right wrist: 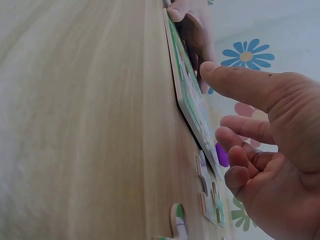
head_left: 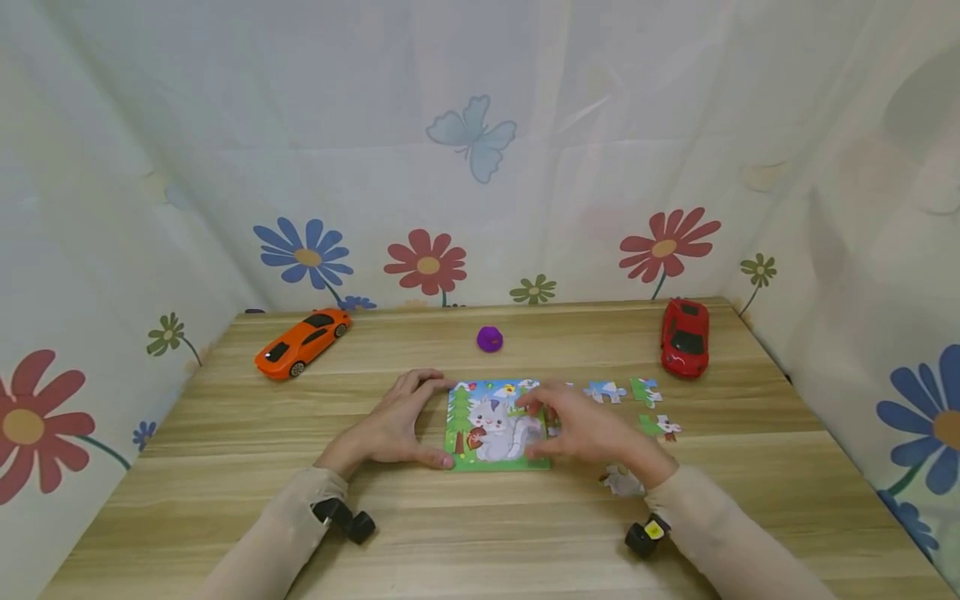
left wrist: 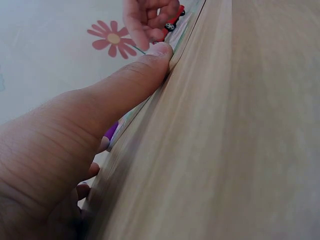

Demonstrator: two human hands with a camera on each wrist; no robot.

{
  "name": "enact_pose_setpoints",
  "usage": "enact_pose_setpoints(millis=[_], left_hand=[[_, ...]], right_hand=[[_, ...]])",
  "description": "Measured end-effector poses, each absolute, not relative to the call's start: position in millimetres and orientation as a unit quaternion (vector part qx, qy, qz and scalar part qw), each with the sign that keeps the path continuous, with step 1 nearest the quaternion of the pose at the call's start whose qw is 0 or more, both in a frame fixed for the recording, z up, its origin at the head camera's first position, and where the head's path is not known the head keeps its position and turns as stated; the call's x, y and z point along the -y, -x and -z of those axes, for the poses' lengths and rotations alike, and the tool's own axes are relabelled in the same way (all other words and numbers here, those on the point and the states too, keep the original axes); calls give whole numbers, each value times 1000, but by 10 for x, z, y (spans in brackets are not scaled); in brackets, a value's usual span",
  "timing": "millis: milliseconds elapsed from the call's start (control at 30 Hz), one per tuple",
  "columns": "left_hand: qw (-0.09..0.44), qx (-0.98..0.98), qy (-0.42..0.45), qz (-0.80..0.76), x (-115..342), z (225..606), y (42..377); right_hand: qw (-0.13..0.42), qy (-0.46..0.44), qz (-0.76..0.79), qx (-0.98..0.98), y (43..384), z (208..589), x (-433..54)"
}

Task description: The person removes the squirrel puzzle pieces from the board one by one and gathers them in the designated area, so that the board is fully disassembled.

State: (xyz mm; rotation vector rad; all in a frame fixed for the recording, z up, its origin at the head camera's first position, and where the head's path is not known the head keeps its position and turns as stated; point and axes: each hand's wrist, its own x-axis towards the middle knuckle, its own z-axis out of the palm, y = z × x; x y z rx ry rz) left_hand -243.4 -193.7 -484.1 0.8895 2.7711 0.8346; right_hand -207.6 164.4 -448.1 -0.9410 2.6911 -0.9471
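A flat jigsaw board [head_left: 495,437] with a grey squirrel, a tree and flowers lies on the wooden table. My left hand [head_left: 395,421] holds its left side, thumb at the near corner and a forefinger at the far one. In the left wrist view the thumb [left wrist: 125,85] presses on the board's edge. Above the board's right part hovers my right hand [head_left: 588,429], fingers loosely bent and apart from the thumb. The right wrist view shows nothing between those fingers, and the board [right wrist: 192,100] lying beyond them.
Loose jigsaw pieces [head_left: 605,392] lie right of the board, some partly hidden by the right hand; one piece [head_left: 621,481] is nearer me. An orange toy car [head_left: 303,343] stands back left, a red toy car [head_left: 686,337] back right, and a small purple object [head_left: 490,339] between them.
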Motion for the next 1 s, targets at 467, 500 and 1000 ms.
enact_pose_setpoints(millis=[467,500,1000], left_hand=[[56,-913,-292,-279,1933,4854,2431],[56,-913,-292,-280,1933,4852,2431],[55,-912,-295,-280,1934,4840,2424]], right_hand=[[73,311,289,-902,2060,4503,-1620],[72,311,286,-903,2059,4502,-1620],[79,308,266,-910,2051,4494,-1617]])
